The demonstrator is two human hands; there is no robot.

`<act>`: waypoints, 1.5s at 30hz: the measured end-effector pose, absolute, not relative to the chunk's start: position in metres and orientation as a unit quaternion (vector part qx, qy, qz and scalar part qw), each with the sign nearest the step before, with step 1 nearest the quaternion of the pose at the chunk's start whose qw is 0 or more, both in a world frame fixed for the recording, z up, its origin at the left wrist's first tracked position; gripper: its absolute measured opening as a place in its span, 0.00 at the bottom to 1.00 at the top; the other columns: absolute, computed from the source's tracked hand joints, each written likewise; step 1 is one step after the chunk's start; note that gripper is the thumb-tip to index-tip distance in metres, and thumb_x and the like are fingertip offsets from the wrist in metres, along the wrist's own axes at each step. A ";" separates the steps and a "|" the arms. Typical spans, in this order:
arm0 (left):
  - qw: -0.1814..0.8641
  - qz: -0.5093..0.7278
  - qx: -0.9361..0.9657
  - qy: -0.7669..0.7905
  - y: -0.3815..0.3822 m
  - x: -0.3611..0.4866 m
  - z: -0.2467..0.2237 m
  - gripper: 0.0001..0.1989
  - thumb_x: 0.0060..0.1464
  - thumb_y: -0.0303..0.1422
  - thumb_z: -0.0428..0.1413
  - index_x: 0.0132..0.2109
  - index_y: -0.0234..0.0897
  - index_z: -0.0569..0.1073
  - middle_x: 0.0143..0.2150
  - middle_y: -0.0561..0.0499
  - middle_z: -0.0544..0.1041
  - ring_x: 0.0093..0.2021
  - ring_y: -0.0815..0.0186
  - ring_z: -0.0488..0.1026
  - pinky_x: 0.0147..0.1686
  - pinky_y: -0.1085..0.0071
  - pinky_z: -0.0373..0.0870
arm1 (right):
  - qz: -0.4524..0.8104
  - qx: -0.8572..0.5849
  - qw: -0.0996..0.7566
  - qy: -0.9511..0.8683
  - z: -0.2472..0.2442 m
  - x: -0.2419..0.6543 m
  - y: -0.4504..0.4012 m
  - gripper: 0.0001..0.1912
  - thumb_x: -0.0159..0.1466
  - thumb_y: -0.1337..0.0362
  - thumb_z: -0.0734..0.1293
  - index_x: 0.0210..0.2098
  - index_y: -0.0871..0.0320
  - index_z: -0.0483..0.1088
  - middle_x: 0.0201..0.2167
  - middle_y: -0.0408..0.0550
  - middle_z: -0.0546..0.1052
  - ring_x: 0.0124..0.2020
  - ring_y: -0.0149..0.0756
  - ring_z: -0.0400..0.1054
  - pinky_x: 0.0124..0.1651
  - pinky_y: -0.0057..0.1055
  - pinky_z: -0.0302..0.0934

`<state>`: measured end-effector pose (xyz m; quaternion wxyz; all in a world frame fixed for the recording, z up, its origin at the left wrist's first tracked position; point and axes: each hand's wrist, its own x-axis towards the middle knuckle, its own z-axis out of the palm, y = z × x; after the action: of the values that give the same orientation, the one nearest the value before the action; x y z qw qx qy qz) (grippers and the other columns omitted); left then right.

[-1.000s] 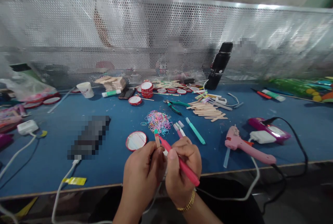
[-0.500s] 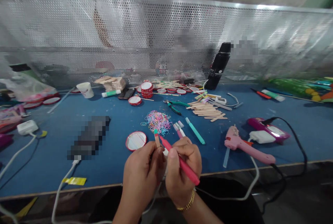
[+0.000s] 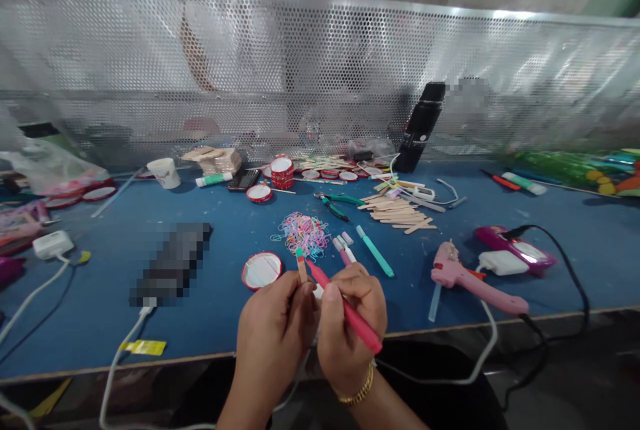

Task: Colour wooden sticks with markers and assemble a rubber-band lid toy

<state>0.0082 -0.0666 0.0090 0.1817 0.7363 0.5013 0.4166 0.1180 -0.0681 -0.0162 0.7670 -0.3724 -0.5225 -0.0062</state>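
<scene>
Between its thumb and fingers my left hand [image 3: 277, 323] grips a wooden stick [image 3: 303, 270] whose upper end is green with red below. My right hand [image 3: 353, 323] is wrapped round a red marker [image 3: 361, 329], its tip close beside the stick's coloured end. Just beyond the hands lies a pile of small pastel rubber bands [image 3: 304, 235]. A round red-rimmed disc [image 3: 262, 271] is left of the stick. Past my right hand are a teal marker [image 3: 376, 252] and some pink and white pens [image 3: 345, 249], partly hidden.
Wooden sticks [image 3: 397, 209] and green-handled pliers [image 3: 334, 206] lie farther back. A pink glue gun [image 3: 475, 280] is at the right, a phone [image 3: 175, 260] with a cable at the left. A perforated metal panel [image 3: 240, 83] stands behind the blue table [image 3: 220, 323].
The marker and my right hand have shifted very slightly left. More red shows below the green on the stick's end. My left hand looks unmoved.
</scene>
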 end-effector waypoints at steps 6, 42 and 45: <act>0.197 0.416 0.735 0.498 -0.068 0.007 0.009 0.16 0.70 0.39 0.50 0.33 0.41 0.72 0.27 0.56 0.75 0.27 0.67 0.68 0.29 0.71 0.58 | -0.014 -0.364 0.764 -0.533 -0.014 0.119 -0.069 0.07 0.69 0.72 0.63 0.36 0.55 0.64 0.29 0.35 0.70 0.29 0.28 0.68 0.50 0.40 0.64; 0.195 0.413 0.737 0.498 -0.068 0.008 0.011 0.16 0.70 0.39 0.49 0.33 0.41 0.72 0.27 0.55 0.76 0.27 0.67 0.69 0.29 0.71 0.57 | -0.015 -0.367 0.761 -0.534 -0.013 0.118 -0.068 0.06 0.70 0.71 0.63 0.37 0.54 0.64 0.28 0.37 0.70 0.28 0.30 0.67 0.44 0.41 0.65; 0.182 0.417 0.736 0.502 -0.068 0.009 0.011 0.17 0.69 0.38 0.50 0.30 0.41 0.69 0.25 0.56 0.74 0.25 0.68 0.67 0.27 0.71 0.56 | -0.005 -0.370 0.769 -0.522 -0.015 0.118 -0.067 0.07 0.70 0.71 0.63 0.37 0.54 0.64 0.29 0.38 0.69 0.29 0.32 0.67 0.40 0.38 0.64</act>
<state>0.0086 -0.0675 0.0115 0.1819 0.7357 0.5018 0.4170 0.1177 -0.0670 -0.0147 0.7687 -0.3696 -0.5219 -0.0053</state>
